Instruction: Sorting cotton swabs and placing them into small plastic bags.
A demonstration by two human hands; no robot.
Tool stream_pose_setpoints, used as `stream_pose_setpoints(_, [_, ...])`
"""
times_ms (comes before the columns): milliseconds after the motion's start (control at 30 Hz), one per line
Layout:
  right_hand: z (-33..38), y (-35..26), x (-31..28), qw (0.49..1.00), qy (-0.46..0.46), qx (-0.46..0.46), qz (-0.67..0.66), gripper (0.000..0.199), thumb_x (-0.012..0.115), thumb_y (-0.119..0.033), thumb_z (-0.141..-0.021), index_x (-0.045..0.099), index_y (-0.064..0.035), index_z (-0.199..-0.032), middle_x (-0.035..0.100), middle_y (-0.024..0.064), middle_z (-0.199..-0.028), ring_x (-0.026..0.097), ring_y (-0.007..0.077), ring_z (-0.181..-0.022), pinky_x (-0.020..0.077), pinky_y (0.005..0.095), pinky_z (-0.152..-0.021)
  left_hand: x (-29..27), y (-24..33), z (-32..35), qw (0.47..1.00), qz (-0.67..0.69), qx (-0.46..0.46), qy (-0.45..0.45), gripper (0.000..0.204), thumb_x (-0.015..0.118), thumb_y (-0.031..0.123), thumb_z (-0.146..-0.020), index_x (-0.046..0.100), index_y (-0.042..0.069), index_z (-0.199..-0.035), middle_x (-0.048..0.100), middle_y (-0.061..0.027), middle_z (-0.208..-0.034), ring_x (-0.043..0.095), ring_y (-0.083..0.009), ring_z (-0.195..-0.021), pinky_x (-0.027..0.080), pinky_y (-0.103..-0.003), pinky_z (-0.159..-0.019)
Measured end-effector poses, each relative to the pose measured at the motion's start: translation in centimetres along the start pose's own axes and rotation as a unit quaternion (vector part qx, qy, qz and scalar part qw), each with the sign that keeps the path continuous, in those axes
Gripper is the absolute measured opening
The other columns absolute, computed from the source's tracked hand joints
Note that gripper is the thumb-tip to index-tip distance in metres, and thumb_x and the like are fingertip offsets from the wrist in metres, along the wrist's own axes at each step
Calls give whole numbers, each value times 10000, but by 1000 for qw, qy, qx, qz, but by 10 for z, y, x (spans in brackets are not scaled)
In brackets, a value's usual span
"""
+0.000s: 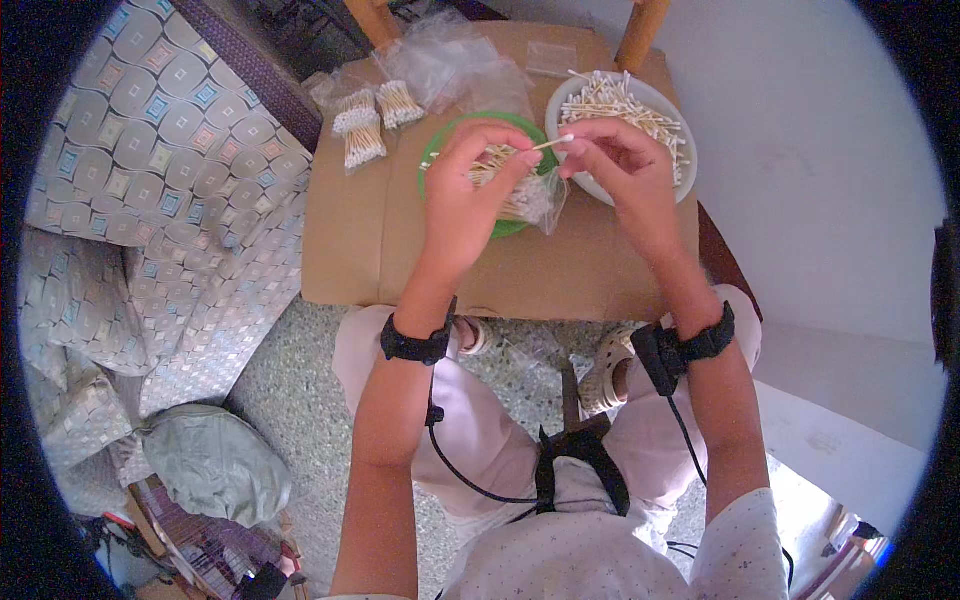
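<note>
Between my two hands a cotton swab (pixel 551 144) with a pale wooden stick is held level. The thumb and forefinger of my left hand (pixel 462 190) pinch its stick end, above a green bowl (pixel 508 230). My right hand (pixel 632 178) closes thumb and forefinger at its white tip, by the near left side of a white bowl (pixel 690 178). Loose cotton swabs (pixel 625 108) fill the white bowl. In the green bowl lie more swabs and a clear plastic bag (pixel 540 205) of swabs, partly hidden by my left hand.
Packed bundles of cotton swabs (pixel 364 140) and crumpled clear bags (pixel 450 62) lie at the back left of the cardboard-covered surface (pixel 350 245). A flat clear packet (pixel 552 58) is at the back. Patterned fabric (pixel 170 190) hangs on the left; a pale wall (pixel 820 170) stands right.
</note>
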State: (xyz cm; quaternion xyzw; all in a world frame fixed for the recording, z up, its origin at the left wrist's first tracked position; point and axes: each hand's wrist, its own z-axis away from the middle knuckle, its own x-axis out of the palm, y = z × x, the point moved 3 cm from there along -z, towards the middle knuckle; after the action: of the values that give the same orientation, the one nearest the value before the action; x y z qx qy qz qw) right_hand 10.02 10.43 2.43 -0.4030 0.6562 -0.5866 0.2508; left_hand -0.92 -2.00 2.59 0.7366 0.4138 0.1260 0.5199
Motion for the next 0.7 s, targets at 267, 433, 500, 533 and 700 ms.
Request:
stream_pose_setpoints(267, [0,-8,-2,993,15,-28,118,158,628,-108,-825,648,-27,-959,655,19,-851,591,82,-704,476,214,-668,0,-3,6,994,-26,-71,-79,209,678,116,-758,628,36,-944,632,-94,-961,594,-163,-848,452,-277,-782])
stream_pose_setpoints(433, [-1,-6,-14,986,92,-32,138,165,628,-120,-826,650,-33,-964,658,15,-823,597,83,-697,477,214,-632,0,-2,16,949,-176,75,-250,558,694,194,-743,488,105,-1254,561,-102,-1197,519,-267,-1118,379,-352,-974])
stream_pose_setpoints(500, [0,-8,-16,985,98,-35,139,168,633,-127,-824,652,-38,-965,659,13,-820,600,83,-696,477,215,-621,3,-8,17,932,-222,107,-267,593,701,205,-733,471,108,-1272,546,-108,-1215,505,-268,-1132,370,-358,-982])
stream_pose_setpoints(533, [1,-9,-16,983,86,-12,164,176,638,-132,-820,651,-42,-971,660,16,-817,604,83,-703,478,214,-619,4,-10,18,911,-267,139,-282,629,709,215,-724,454,111,-1290,532,-115,-1232,491,-269,-1147,361,-365,-990])
stream_pose_setpoints(700, [-1,-3,-16,978,76,-8,193,191,656,-137,-809,645,-46,-976,659,18,-812,611,83,-731,478,206,-640,1,-15,17,951,-212,11,-224,645,723,219,-705,462,110,-1285,544,-118,-1211,507,-277,-1126,370,-362,-983])
